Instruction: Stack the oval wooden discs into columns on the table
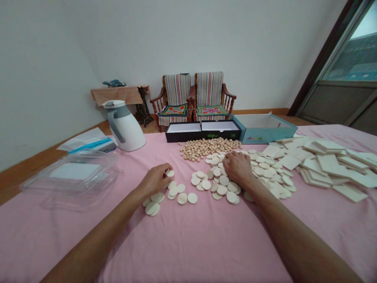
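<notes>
My left hand (155,177) is closed, with a pale round wooden disc (170,173) pinched at its fingertips. Below it, several loose discs (173,191) lie flat or overlapping on the pink cloth. My right hand (238,167) rests on the large heap of the same discs (269,173), its fingers curled down among them. What those fingertips grip, if anything, is hidden. Between my hands a smaller spread of discs (206,184) runs into the heap.
Small wooden pieces (206,148) are piled before a black two-part box (184,136) and a blue box (265,135). Rectangular wooden boards (326,167) lie stacked at right. A white jug (126,129) and a clear plastic container (73,173) occupy the left side.
</notes>
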Available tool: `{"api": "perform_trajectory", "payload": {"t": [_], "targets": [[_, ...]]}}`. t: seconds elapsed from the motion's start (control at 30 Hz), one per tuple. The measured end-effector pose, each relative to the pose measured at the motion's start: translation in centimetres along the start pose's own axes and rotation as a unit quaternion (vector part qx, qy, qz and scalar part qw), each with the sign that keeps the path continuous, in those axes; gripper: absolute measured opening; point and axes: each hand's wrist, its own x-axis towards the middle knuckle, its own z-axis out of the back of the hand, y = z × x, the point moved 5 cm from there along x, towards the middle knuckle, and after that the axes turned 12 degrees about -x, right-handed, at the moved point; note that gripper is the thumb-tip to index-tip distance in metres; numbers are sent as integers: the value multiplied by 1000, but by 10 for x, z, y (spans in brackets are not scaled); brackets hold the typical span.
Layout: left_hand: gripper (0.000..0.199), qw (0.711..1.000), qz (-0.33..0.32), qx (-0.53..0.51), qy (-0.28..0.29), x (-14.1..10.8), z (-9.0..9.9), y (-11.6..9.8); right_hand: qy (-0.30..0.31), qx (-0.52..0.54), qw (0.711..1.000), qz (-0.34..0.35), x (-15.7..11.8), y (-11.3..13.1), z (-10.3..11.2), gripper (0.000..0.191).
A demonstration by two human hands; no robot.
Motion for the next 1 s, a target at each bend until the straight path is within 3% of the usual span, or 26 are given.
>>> {"api": "perform_trajectory", "payload": {"t": [0.17,0.47,0.63,0.8,0.9,1.0], "targets": [[16,1000,-20,2,13,1,-7,-13,-8,3,1000,1,0,0,0,34],[18,999,-18,-33,27,-1,-11,-18,-1,9,1000,-2,1,0,-1,33],[19,998,-66,-16,7,9,-10,-48,-7,9,1000,1,0,1,1,32],[36,984,-118,-131,-1,18,-15,-83,1,3,1000,2,0,1,1,32],[16,987,-129,-85,33,12,-19,-86,-4,1,1000,7,0,0,0,32],[13,985,-136,-10,107,1,-27,-80,-8,2,1000,5,1,0,-1,32]]}}
